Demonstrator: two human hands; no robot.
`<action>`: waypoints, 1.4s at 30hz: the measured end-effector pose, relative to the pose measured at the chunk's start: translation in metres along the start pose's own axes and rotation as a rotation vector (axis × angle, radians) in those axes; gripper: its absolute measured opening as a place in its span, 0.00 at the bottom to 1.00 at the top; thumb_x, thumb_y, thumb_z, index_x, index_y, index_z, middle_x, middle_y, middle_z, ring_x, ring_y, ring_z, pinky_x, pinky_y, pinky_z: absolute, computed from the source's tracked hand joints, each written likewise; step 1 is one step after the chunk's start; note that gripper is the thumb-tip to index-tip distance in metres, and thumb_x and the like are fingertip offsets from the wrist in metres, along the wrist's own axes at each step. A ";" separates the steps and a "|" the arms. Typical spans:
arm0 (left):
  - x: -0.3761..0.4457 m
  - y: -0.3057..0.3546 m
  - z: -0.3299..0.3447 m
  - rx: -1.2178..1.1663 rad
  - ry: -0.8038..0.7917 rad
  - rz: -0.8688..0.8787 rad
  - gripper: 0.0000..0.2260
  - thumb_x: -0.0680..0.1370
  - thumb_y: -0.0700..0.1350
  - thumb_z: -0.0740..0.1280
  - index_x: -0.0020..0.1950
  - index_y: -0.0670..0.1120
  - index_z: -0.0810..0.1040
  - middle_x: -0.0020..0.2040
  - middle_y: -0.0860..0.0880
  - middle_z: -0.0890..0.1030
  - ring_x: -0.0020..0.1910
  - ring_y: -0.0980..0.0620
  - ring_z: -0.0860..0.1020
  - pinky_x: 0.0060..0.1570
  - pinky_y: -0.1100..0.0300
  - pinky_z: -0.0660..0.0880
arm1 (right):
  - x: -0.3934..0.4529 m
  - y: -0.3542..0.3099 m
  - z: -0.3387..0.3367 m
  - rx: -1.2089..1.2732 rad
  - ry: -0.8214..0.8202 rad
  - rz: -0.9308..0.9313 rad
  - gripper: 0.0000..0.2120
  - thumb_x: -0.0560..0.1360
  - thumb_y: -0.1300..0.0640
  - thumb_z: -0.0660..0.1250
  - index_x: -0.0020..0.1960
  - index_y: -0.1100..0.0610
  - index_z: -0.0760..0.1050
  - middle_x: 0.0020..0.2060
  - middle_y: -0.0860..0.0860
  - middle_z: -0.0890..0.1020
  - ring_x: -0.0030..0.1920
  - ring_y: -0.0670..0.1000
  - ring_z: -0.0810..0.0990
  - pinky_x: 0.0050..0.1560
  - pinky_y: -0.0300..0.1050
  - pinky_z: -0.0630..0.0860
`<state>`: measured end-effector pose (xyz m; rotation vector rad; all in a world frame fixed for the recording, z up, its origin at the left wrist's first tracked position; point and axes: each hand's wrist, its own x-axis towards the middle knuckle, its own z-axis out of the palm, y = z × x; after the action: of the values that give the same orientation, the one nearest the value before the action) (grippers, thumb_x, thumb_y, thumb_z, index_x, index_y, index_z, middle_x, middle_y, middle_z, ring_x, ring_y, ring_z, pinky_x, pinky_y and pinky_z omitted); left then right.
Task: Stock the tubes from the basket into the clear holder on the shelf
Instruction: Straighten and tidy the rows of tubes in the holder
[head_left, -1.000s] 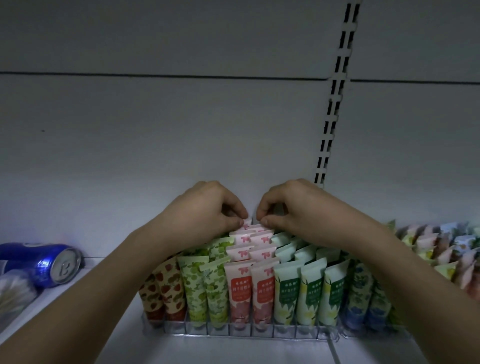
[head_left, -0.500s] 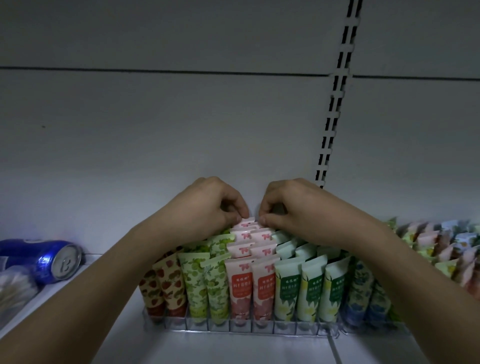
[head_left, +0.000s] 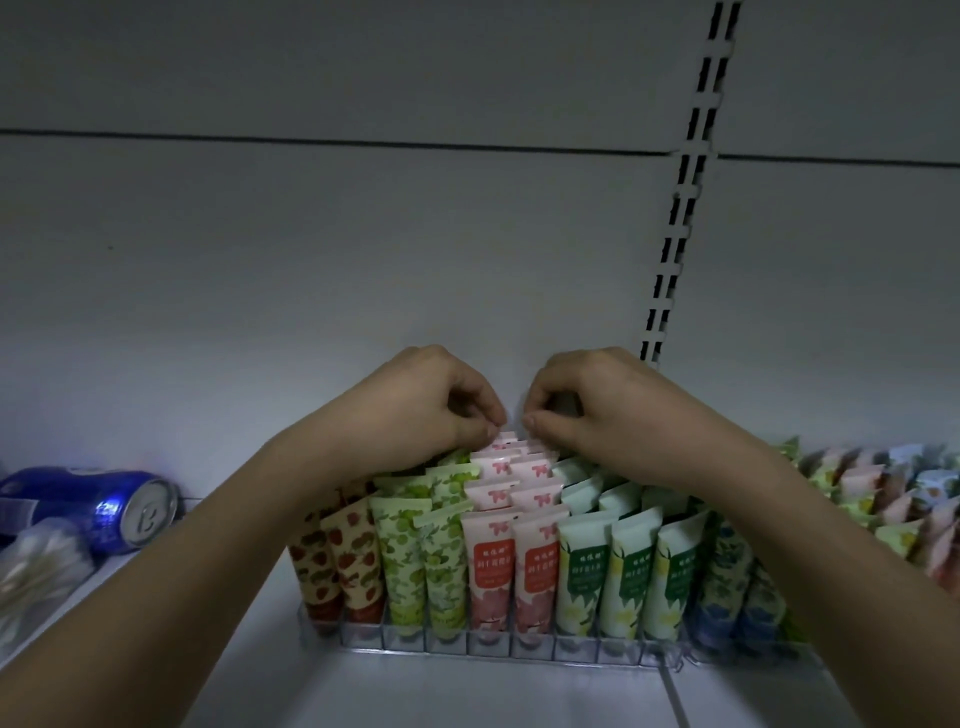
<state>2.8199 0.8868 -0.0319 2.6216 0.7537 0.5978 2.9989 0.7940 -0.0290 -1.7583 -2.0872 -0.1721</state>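
Both hands reach to the back of the holder (head_left: 519, 647) on the shelf (head_left: 467, 696). The left hand (head_left: 415, 410) has its fingers curled, thumb and forefinger pinching the top edge of a pink tube (head_left: 501, 441) in the rearmost row. The right hand (head_left: 587, 410), just beside it, is curled the same way and pinches the crimped top of the neighbouring pink tube (head_left: 532, 448). The two thumbs nearly meet above the pink rows.

Below and in front of the hands the tubes stand upright in the holder's compartments, tilted slightly back, in rows by colour: under the left wrist, strawberry-print tubes (head_left: 337, 551) and green tubes (head_left: 421, 551); between the wrists, pink ones; under the right wrist, mint tubes (head_left: 628, 566) and blue-flowered tubes (head_left: 727, 577).

Far to the left of the left forearm a blue can (head_left: 104, 506) lies on its side, with a clear pack of cotton swabs (head_left: 36, 571) in front of it. Beyond the right forearm, more mixed tubes (head_left: 883, 493) stand in rows. A slotted upright (head_left: 685, 182) runs up the back wall above the right hand.
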 end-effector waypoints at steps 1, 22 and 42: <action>-0.002 0.003 -0.005 -0.014 0.013 0.005 0.05 0.74 0.46 0.72 0.48 0.55 0.85 0.41 0.62 0.83 0.41 0.69 0.79 0.42 0.75 0.73 | -0.001 -0.003 -0.004 0.014 0.057 -0.004 0.06 0.76 0.49 0.65 0.45 0.48 0.80 0.42 0.40 0.80 0.42 0.40 0.77 0.46 0.45 0.77; -0.103 -0.022 -0.006 -0.086 0.431 0.197 0.06 0.75 0.49 0.69 0.49 0.50 0.84 0.42 0.59 0.82 0.43 0.58 0.78 0.44 0.67 0.73 | 0.000 -0.084 -0.035 0.233 0.054 -0.134 0.05 0.73 0.47 0.68 0.41 0.46 0.81 0.34 0.39 0.81 0.38 0.37 0.78 0.38 0.29 0.73; -0.101 -0.027 0.009 -0.122 0.324 0.124 0.06 0.71 0.51 0.72 0.46 0.62 0.82 0.38 0.62 0.80 0.47 0.56 0.73 0.42 0.67 0.70 | 0.014 -0.070 -0.003 0.114 -0.331 -0.188 0.08 0.64 0.40 0.67 0.39 0.42 0.79 0.36 0.34 0.81 0.34 0.36 0.79 0.31 0.33 0.72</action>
<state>2.7350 0.8496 -0.0813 2.5011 0.6238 1.0875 2.9300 0.7919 -0.0094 -1.6095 -2.4415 0.1965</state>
